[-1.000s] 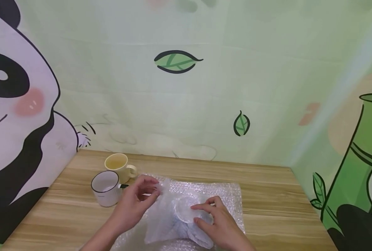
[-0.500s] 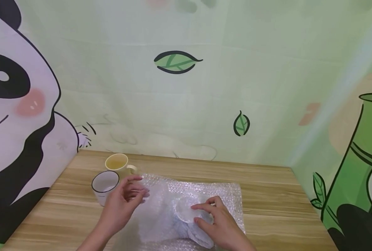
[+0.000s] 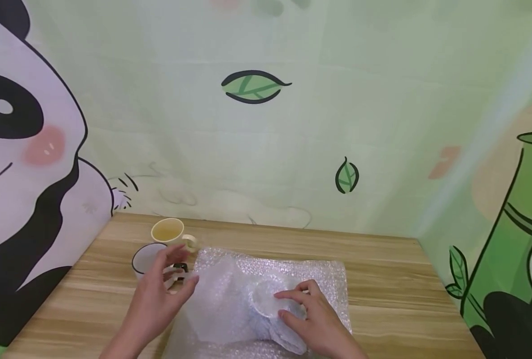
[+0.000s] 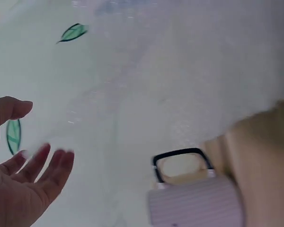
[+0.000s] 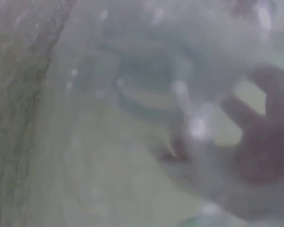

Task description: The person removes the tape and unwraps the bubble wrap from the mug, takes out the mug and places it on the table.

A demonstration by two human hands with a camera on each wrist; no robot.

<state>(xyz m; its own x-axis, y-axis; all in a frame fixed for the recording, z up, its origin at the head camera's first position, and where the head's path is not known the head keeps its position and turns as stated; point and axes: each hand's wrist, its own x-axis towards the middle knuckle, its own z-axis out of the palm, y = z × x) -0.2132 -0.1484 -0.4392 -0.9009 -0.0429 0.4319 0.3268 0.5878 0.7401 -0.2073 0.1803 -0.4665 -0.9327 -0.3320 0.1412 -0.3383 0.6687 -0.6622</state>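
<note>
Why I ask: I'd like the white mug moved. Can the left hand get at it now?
Probably yes: the left hand is close to the white mug, whose black handle shows uncovered in the left wrist view. The translucent sheet seems to reach that hand, and may need releasing first.

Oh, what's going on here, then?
A person's right hand holds a wrapped bundle on a sheet of bubble wrap; what is inside is hard to make out. The left hand is at the bundle's loose flap, but whether it holds the edge, I can't tell. A white mug and a yellow mug stand unwrapped on the table.
</note>
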